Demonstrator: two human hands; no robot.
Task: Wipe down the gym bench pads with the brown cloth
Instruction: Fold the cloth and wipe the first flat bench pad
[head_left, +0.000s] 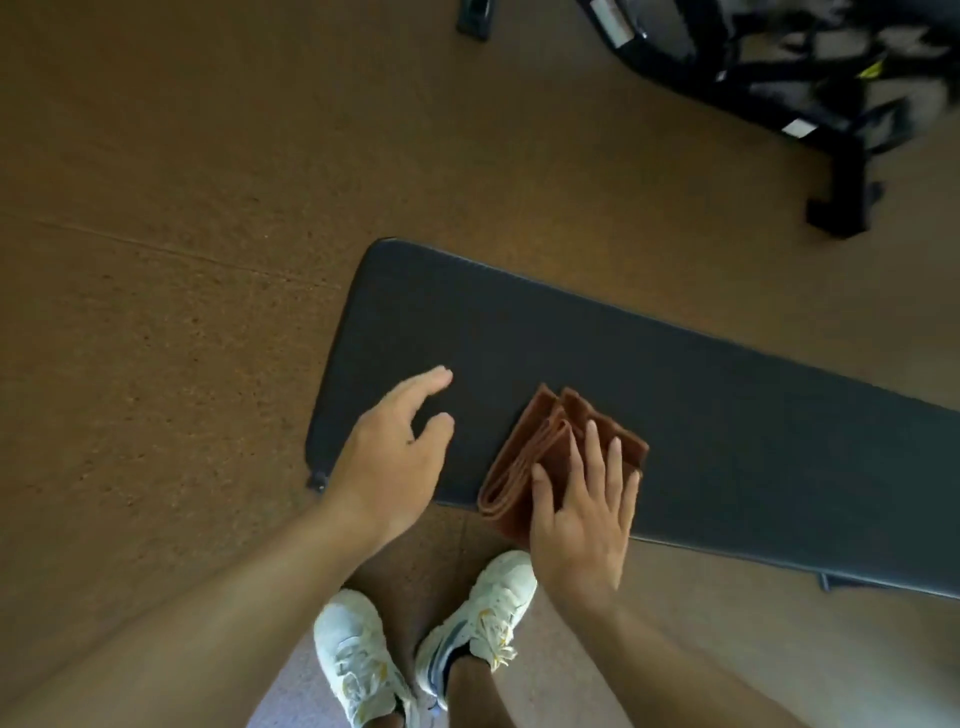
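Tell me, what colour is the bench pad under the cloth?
The bench pad is dark grey-black, plain, without pattern; the head view shows it.

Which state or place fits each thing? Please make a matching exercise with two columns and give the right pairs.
Column one:
1. left hand
2. right hand
3. brown cloth
4. white shoes

Column two:
A. folded, lying on the bench pad near its front edge
B. on the floor below the pad
C. flat on the cloth, fingers spread
D. open over the pad, holding nothing

Pairs: 1-D, 2-C, 3-A, 4-B
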